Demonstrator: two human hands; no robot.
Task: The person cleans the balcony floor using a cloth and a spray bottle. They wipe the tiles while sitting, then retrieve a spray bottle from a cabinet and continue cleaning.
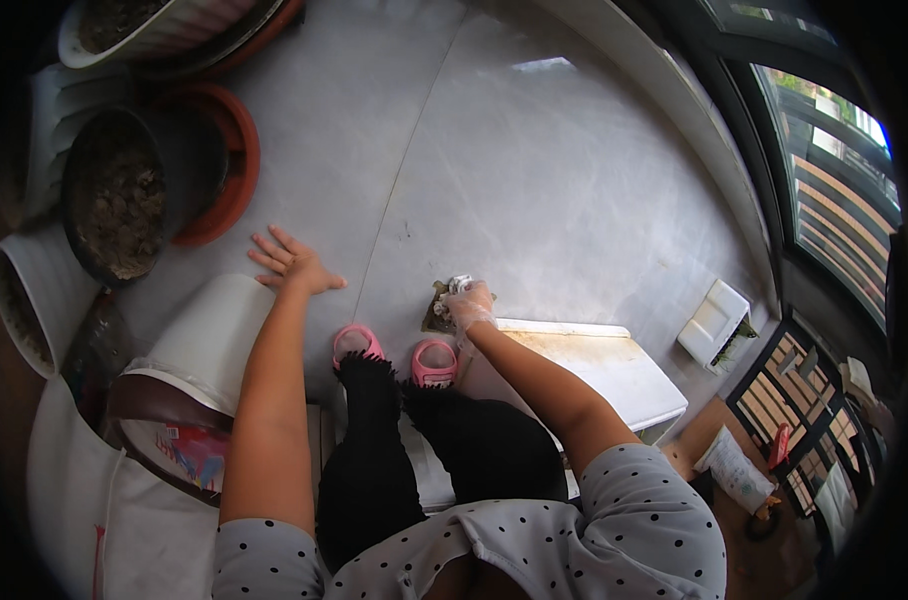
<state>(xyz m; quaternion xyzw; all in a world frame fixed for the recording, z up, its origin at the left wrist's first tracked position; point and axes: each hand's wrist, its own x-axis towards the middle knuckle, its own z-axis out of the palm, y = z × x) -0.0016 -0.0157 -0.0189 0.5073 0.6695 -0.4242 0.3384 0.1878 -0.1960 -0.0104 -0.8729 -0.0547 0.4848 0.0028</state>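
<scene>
**Gloved hand on a soil clump, bare hand flat on the tiles**

So the right hand (468, 303) has a thin clear glove on and its fingers are curled down over a small dark clump of soil (438, 310) sitting on the grey floor tiles (554, 190). The fingers look bunched, gripping something pale and crumpled at the fingertips, though I honestly can't tell whether that is part of the glove or a separate scrap. The clump pokes out on the thumb side of the fingers and slightly below them. It's a squat patch, a bit taller than wide, so its long axis runs roughly away from the person, toward the open floor. Which end counts as the front, no idea.

The left hand (292, 264) is bare, fingers spread wide and pressed flat on the tile, holding nothing. Beyond its fingertips sits a terracotta saucer (236, 170) and a dark pot full of soil (116, 200).

Just back from the right fingers are two pink slippers (394, 352), and right beside the wrist is the corner of a white rectangular planter (584, 362). A white sack (209, 335) lies under the left forearm.
</scene>
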